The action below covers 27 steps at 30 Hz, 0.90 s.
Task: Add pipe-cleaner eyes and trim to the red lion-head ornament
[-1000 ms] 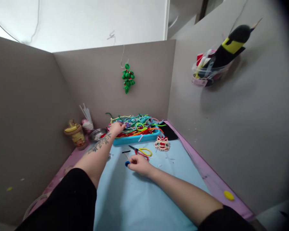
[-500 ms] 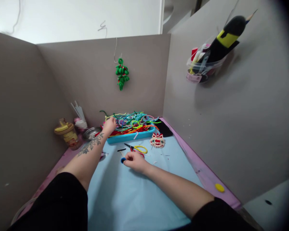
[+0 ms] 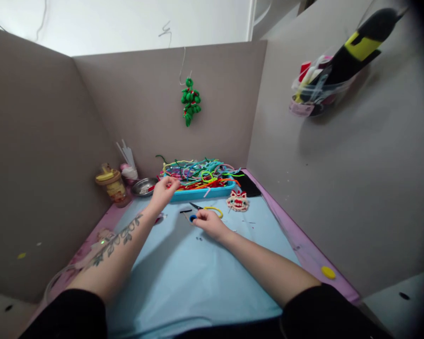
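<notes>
My left hand (image 3: 163, 189) hovers at the near left corner of a blue tray (image 3: 198, 193) heaped with colourful pipe cleaners (image 3: 198, 172). Its fingers are pinched on something red that I cannot make out. My right hand (image 3: 207, 221) rests closed on the light blue mat (image 3: 183, 278), holding a small blue coiled piece (image 3: 192, 218). Scissors with yellow and red handles (image 3: 209, 210) lie just behind that hand. A small red and white crafted figure (image 3: 237, 201) sits to the right of the scissors.
Grey partition walls enclose the desk on three sides. A green pipe-cleaner ornament (image 3: 190, 100) hangs on the back wall. A yellow-lidded jar (image 3: 112, 185), a metal dish (image 3: 143, 186) and white sticks (image 3: 126, 157) stand at back left. A clear holder (image 3: 318, 92) with tools hangs on the right wall.
My left hand has drawn back out of the pipe-cleaner pile to the tray's near corner. My right hand has moved forward a little, towards the scissors, with the blue piece.
</notes>
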### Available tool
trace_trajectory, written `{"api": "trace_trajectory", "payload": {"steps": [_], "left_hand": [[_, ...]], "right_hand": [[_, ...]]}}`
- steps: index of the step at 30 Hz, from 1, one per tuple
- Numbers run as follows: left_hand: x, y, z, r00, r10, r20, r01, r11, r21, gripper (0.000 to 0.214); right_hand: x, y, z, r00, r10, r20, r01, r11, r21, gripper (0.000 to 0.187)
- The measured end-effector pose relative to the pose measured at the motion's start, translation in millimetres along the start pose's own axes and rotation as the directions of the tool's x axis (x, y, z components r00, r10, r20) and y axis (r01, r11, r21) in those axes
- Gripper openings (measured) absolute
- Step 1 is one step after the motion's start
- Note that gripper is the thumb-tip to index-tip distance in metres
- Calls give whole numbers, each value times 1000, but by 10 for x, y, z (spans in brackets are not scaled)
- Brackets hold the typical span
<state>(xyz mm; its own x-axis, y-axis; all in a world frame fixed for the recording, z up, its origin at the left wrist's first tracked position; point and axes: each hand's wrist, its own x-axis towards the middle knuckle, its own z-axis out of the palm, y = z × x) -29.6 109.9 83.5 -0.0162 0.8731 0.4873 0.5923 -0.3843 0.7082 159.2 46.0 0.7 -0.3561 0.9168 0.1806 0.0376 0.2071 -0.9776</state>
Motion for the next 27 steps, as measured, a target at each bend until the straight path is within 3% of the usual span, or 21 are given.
{"api": "trace_trajectory", "payload": {"steps": [2,4,7,12,15,18,21,27], "left_hand": [[-367,67,-28,993,-54,101,62,995,-80,32],[-663,96,-23,958,-155,242,185,977,-107,32],[-904,44,12,929,-192,317,244,960,-136,34],[-923,-202,10,939,-255,231,277,958,-70,31],[-912,-287,-38,949,-245,196,281,942,-184,30],[-949,-257,-42,922,-234,307,325,900,-290,42],[-1013,-181,16,882,-213,421,332,914,-233,36],[-1090,-144,108,865,-206,458,301,943,-145,32]], "right_hand": [[5,28,-1,1000,-4,-5,4,1000,-2,20],[8,61,11,1000,-11,-1,11,1000,-18,19],[9,98,29,1000,-19,2,19,998,-53,20],[5,113,36,1000,9,-2,-9,996,-89,21],[2,107,50,1000,20,-9,-21,995,-93,21],[-6,93,80,1000,13,1,-13,995,-102,22],[-21,68,107,1000,-5,27,8,993,-117,23],[-37,44,133,998,19,57,-9,987,-163,23]]}}
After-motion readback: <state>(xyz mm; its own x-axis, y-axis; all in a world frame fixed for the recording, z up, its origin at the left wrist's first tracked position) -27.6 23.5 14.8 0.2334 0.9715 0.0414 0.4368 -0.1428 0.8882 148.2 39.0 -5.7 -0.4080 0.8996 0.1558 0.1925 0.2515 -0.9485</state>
